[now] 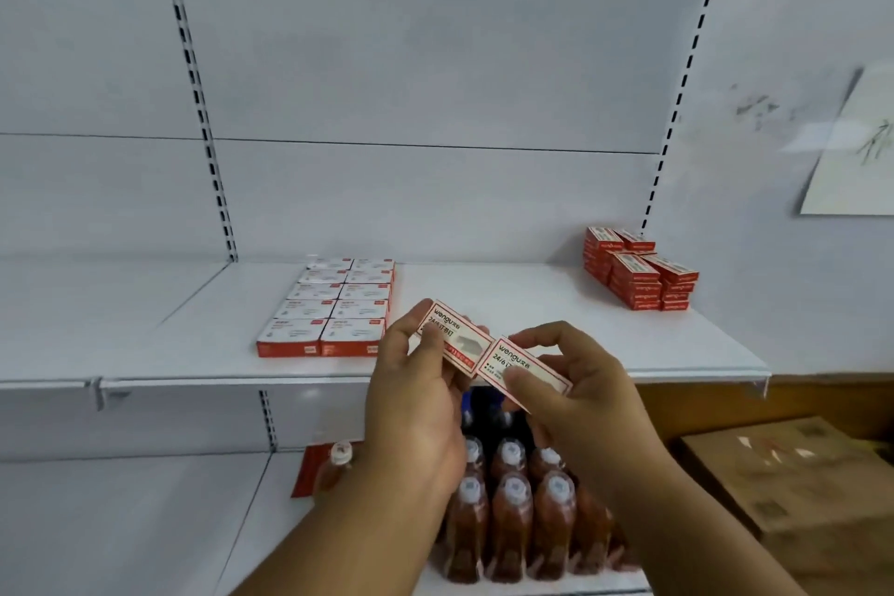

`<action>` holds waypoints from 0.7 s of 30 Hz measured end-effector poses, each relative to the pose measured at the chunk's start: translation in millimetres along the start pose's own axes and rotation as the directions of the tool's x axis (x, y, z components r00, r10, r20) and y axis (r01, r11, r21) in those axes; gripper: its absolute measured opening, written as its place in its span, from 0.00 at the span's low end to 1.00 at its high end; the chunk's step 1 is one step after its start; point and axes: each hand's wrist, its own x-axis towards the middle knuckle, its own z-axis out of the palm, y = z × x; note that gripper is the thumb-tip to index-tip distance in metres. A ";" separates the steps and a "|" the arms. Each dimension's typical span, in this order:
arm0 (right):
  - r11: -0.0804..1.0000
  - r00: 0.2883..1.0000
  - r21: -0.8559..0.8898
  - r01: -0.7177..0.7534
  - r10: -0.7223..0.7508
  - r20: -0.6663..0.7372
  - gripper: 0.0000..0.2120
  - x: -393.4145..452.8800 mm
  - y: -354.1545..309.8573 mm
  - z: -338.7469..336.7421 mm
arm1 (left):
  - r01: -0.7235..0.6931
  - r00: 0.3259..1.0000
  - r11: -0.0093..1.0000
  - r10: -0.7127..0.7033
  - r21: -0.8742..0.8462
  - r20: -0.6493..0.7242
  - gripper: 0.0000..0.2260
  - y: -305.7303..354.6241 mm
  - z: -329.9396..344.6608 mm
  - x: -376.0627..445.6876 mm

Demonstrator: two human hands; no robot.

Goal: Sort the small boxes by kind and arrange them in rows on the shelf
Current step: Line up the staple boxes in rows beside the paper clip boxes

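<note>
Now each hand pinches one box: left hand (416, 382), left box (452, 339), right hand (575, 382), right box (525, 365), above the shelf (532, 305) front. Next, probably: set them beside the white rows (334, 305).

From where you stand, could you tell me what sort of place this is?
Probably a shop aisle or stockroom: white slotted retail shelving, identical small boxes laid out in rows, packed bottles on the shelf below, and a cardboard carton beside it.
</note>
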 end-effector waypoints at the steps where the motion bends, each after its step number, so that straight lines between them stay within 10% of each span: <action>1: 1.000 1.000 -0.005 -0.001 0.001 -0.002 0.08 -2.8 0.0 -1.4 | -0.004 1.000 1.000 0.004 0.007 0.014 0.12 1.2 -0.9 -2.1; 21: 0.976 0.990 0.168 -0.139 0.131 0.057 0.15 52.5 22.0 -72.6 | -0.018 0.967 0.851 -0.118 0.525 0.224 0.19 2.8 24.8 40.3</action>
